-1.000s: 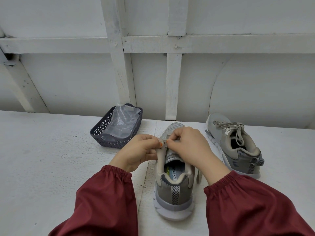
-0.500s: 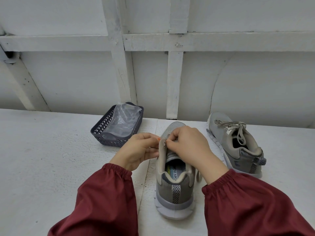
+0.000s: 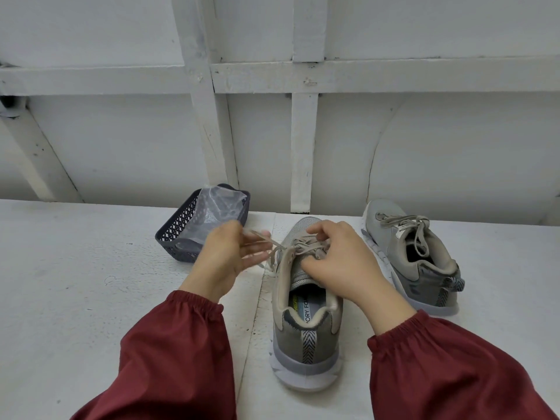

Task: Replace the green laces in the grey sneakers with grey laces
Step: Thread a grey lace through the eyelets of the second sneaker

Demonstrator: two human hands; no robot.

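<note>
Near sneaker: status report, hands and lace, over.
Left hand at grey lace, grip blurred. Right hand pinches lace on near sneaker. Far sneaker already laced. Nothing blocking.

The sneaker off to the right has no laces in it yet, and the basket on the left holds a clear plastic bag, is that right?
Not quite. The head view shows the sneaker on the right already threaded with grey laces tied in a bow. The basket on the left does hold a clear plastic bag.

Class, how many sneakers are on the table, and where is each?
2. The near sneaker stands centre, heel toward the camera; the far sneaker sits to its right, already laced.
</note>
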